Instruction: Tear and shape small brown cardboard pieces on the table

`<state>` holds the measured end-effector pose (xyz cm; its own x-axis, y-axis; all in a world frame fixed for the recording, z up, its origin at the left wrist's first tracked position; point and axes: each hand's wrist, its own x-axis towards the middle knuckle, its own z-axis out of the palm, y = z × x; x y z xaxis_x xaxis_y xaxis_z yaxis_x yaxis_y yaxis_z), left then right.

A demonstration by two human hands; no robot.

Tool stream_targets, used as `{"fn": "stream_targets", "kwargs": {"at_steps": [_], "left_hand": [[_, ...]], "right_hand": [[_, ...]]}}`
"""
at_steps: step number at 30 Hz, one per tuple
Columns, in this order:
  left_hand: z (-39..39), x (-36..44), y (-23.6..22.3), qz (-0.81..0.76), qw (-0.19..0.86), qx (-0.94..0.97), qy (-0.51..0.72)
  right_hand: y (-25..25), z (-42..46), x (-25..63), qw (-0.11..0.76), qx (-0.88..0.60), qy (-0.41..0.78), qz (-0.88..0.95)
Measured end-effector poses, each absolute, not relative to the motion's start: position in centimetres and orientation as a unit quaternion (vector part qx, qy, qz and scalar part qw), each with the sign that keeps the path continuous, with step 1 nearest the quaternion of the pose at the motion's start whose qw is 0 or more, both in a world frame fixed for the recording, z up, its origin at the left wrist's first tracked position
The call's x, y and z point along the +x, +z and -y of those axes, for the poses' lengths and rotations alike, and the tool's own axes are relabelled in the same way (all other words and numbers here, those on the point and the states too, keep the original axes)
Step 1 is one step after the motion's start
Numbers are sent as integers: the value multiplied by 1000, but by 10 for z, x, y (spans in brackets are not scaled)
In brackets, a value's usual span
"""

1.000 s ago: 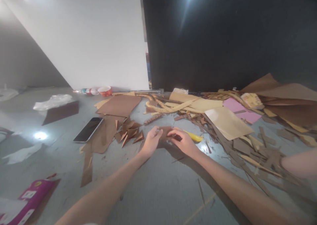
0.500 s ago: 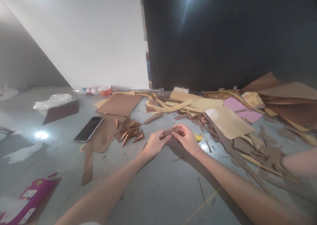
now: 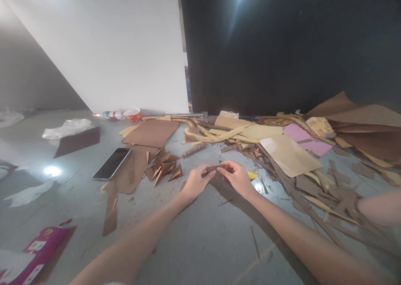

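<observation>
Between my two hands a small strip of brown paper (image 3: 212, 168) is pinched just above the grey surface. My left hand (image 3: 196, 182) grips its left end with thumb and fingers. My right hand (image 3: 235, 177) pinches the other end, its fingers curled. The fingers hide much of the strip. Left of my hands lies a heap of small folded brown paper pieces (image 3: 164, 164). Beside my right hand a yellow object (image 3: 251, 174) rests on the surface, partly hidden.
A phone (image 3: 112, 164) lies on brown sheets at left. Paper strips and scraps (image 3: 282, 172) spread across the right, with a tan sheet (image 3: 290, 155) and a pink sheet (image 3: 303, 138). Another person's arm (image 3: 380, 206) reaches in at right. A purple packet (image 3: 46, 251) lies near left.
My right hand's fingers have lowered slightly and curled closer over the brown paper strip, which now shows as a thinner edge. My left hand stays almost in place.
</observation>
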<state>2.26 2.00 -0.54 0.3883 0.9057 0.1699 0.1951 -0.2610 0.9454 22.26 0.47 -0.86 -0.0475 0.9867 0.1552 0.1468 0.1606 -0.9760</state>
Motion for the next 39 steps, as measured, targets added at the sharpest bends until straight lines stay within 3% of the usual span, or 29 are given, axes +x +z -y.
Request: {"fn": "stream_targets", "kwargs": {"at_steps": [10,27,33,39], "left_hand": [[-22,22,-11,-398,500,666,385],[-18,24,-8,-441,431,703,353],[-13,23,-7,-447,354,742,354],[-11,26,-7,-459,371,726,353]], "right_hand": [[-6,-3,222,482,-499,414,589],[-7,-5,223,491,-514,411,571],[-5,-4,220,409,-491,414,649],[-5,-5,223,410,-494,413,646]]}}
